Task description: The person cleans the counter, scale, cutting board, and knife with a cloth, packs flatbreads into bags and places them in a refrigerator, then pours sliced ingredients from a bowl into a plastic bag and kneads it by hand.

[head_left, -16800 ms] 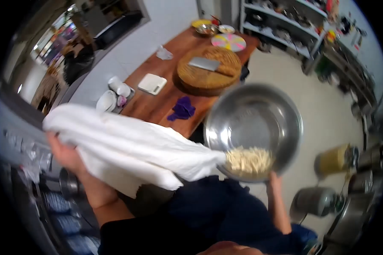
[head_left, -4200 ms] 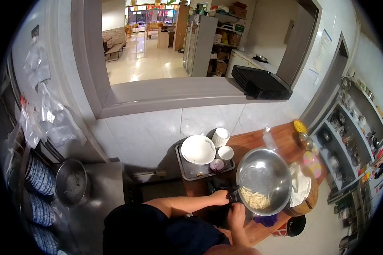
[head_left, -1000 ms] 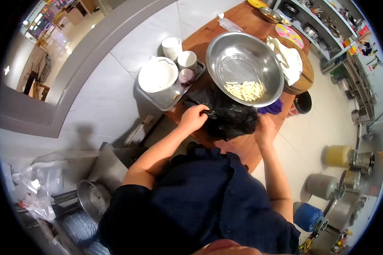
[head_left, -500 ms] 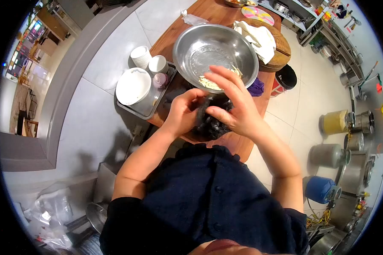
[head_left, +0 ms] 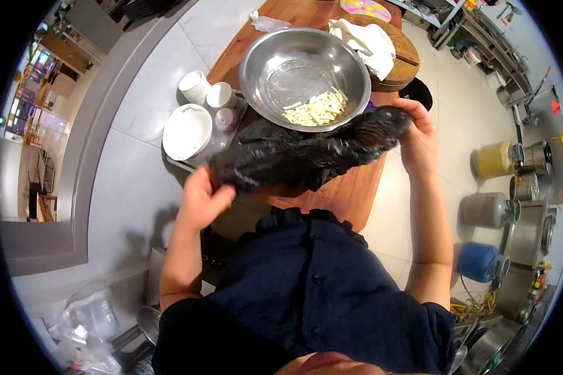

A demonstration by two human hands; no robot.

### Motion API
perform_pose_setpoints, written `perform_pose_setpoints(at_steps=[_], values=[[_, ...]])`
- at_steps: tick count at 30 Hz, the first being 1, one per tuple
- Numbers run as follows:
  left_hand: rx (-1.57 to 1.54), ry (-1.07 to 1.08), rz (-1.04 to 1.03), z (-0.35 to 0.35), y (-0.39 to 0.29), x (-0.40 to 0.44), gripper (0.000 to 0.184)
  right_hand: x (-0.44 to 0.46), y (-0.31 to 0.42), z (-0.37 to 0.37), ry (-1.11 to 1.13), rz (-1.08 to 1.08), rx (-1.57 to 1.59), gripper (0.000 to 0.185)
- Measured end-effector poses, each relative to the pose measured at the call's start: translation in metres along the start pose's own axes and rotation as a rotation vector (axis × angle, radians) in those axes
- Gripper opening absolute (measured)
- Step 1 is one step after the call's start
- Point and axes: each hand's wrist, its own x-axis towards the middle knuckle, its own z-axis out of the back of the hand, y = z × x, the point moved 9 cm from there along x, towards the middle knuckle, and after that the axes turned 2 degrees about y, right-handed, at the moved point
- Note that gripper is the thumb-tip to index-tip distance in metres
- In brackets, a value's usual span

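Observation:
A black plastic bag (head_left: 294, 155) is stretched sideways between my two hands, over the near part of the table. My left hand (head_left: 203, 199) is closed on the bag's left end. At the other end, my right hand (head_left: 417, 134) pinches the bag between thumb and fingers. Just beyond the bag sits a large steel bowl (head_left: 256, 81), its near rim partly covered by the plastic. Pale cut strips (head_left: 319, 109) lie in a heap at the near right side of the bowl's bottom.
On the left, a metal tray (head_left: 180, 164) carries a white bowl (head_left: 187, 132), stacked white cups (head_left: 195, 86) and a pinkish cup (head_left: 226, 119). A white cloth (head_left: 366, 47) lies on a round wooden board (head_left: 401, 69). Gas cylinders (head_left: 481, 209) stand along the right.
My hands have moved apart, pulling the bunched black bag out into a long stretched shape. The pale strips in the bowl now show more fully.

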Motion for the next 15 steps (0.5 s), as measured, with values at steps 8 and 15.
perform_pose_setpoints(at_steps=[8,15], values=[[-0.123,0.104,-0.243,0.011,-0.014,0.033,0.043,-0.014,-0.008,-0.074,0.348,-0.035,-0.147,0.052],[0.239,0.069,-0.047,-0.089,0.019,0.088,0.041,-0.038,0.061,-0.142,0.259,0.569,-1.076,0.057]])
